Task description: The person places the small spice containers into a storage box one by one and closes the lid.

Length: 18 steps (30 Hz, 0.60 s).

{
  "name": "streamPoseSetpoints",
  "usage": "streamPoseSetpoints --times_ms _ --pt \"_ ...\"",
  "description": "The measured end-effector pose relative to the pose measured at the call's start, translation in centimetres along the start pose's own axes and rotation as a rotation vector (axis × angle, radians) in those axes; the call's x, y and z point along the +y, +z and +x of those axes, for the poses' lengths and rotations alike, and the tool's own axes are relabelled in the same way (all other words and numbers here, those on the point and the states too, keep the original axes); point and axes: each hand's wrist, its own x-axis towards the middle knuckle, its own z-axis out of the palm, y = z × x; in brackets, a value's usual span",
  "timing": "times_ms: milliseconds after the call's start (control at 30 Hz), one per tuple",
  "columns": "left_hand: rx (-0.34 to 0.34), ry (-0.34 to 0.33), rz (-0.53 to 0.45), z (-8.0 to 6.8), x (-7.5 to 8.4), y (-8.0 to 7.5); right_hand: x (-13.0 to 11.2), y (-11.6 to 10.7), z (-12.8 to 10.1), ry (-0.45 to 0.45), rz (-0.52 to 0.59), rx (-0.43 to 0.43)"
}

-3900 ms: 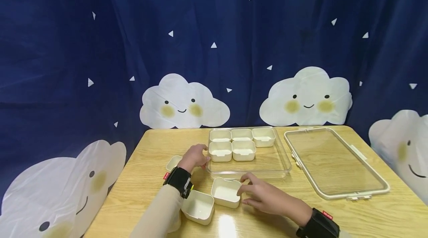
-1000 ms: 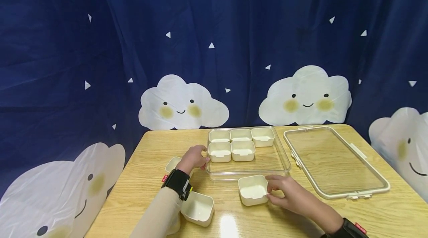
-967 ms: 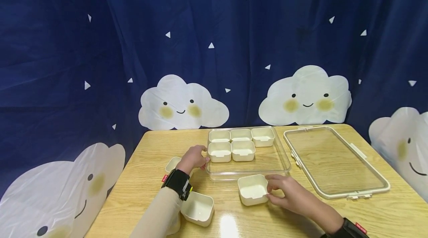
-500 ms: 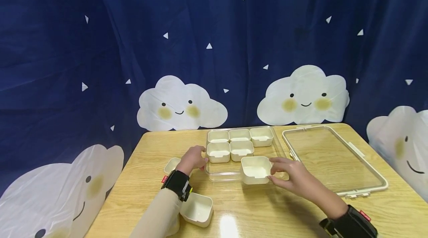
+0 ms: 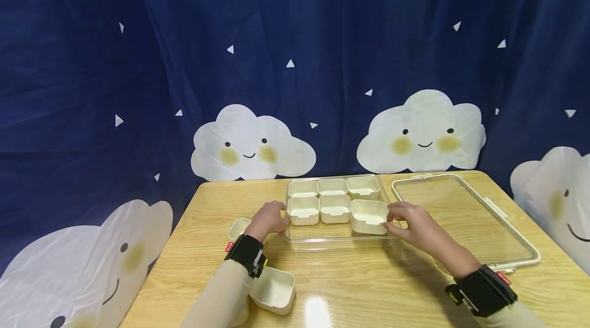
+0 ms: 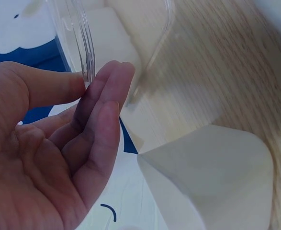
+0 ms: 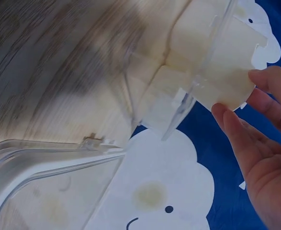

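My right hand (image 5: 419, 228) pinches a small cream container (image 5: 367, 215) by its right wall. The container is over the front right part of a clear plastic box (image 5: 322, 243), just right of the front row of cups. In the right wrist view, thumb and fingertips sit at the edge of this cream container (image 7: 231, 62). My left hand (image 5: 268, 219) grips the clear box's left wall; in the left wrist view, thumb and fingers pinch its rim (image 6: 86, 52). Several cream containers (image 5: 335, 210) stand inside the box in two rows.
A clear lid with a white frame (image 5: 536, 256) lies on the wooden table (image 5: 369, 292) to the right. Another cream container (image 5: 275, 292) stands by the left forearm, and a smaller one (image 5: 238, 228) is partly hidden behind the left wrist. A blue curtain (image 5: 295, 36) hangs behind.
The right hand has lifted the cream container off the table in front and carried it forward and right over the clear box. The left hand has stayed on the box's left side.
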Motion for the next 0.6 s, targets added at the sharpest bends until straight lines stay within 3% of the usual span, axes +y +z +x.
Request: streamPoseSetpoints --times_ms 367,600 --pt "0.002 -0.004 0.003 -0.1 0.2 -0.1 1.4 0.7 0.0 -0.01 -0.041 -0.046" --pt "0.0 -0.003 0.008 0.0 0.1 0.0 2.0 1.3 0.4 0.033 -0.071 -0.107"
